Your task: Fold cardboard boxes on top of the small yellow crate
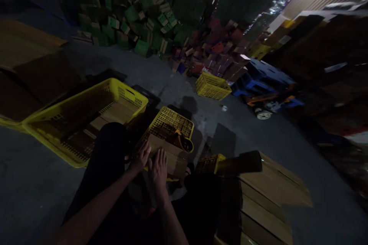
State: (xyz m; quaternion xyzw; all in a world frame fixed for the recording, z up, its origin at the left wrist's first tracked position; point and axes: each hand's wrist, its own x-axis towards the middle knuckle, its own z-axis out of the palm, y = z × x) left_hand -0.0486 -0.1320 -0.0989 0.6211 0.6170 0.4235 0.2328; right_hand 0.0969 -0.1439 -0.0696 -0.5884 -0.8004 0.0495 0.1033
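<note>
A brown cardboard box [175, 164] lies between my knees on an upturned yellow crate [169, 118]. My left hand [140, 157] rests against the box's left end, its fingers stretched out. Flat on the cardboard, close beside it, lies my right hand [158, 164] with its fingers extended. What looks like a tape dispenser [182, 139], orange and black with a round roll, sits on the crate just behind the box. Dim light hides the underside of the box and both thumbs in part.
A large yellow basket [130, 93] with flat cardboard pieces stands at left. Folded cardboard [276, 183] lies at right. Farther off are a small yellow crate [212, 86], blue pallets [264, 74] on a pallet jack [266, 109], and a heap of green and red boxes [138, 19].
</note>
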